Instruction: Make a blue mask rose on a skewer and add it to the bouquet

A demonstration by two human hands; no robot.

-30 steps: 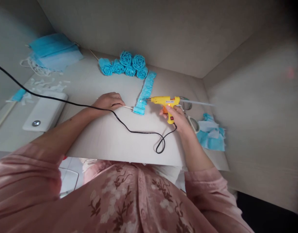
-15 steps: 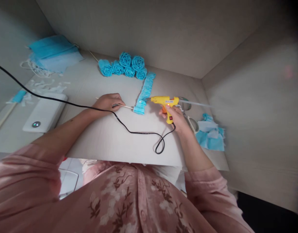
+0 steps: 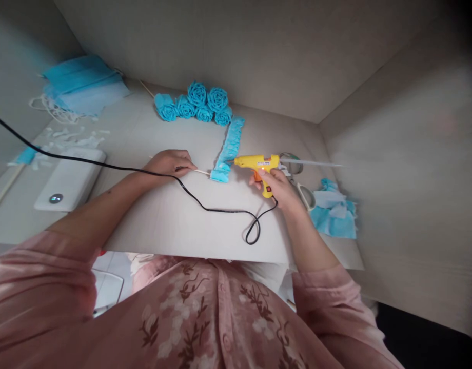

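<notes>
Crossing the left wrist (image 3: 144, 179): black cord (image 3: 224, 210) from glue gun (image 3: 256, 162).

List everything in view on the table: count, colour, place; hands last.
glue gun: one, yellow, in the right hand
glue stick: one, whitish, behind the glue gun
cord: one, black, glue gun to left edge
ruffled strip: one, blue, at the nozzle
thin stick: one, pale, left hand to strip
roses: at least six, blue, back
masks: uncountable pile, blue and white, back left
scraps: uncountable, white, left
power bank: one, white, left
blue piece: one, blue, far left
scissors: one pair, pale handle, beside right wrist
cloth pieces: several, blue and white, right
hands: two, bare; left on thin stick, right on glue gun
</notes>
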